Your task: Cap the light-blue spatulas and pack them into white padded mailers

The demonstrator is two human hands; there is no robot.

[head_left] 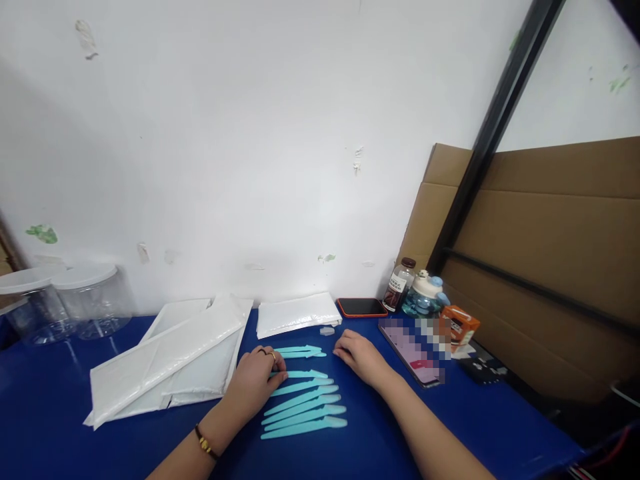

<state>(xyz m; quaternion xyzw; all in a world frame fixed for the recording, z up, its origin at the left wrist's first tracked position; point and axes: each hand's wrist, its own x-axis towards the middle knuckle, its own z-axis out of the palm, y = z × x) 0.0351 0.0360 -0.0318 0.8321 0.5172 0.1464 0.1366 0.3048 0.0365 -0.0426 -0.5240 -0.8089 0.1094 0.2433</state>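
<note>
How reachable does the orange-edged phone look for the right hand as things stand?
Probably yes: the right hand is close to the orange-edged phone, only bare blue tabletop seems to lie between them, and nothing rests on the phone.

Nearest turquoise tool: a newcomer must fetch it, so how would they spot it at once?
On the blue table, find the left hand, with a bracelet at its wrist. Beside it, a row of turquoise tools runs toward the wearer. Take the last tool: unlike its neighbours, it has no other tool nearer the wearer.
</note>
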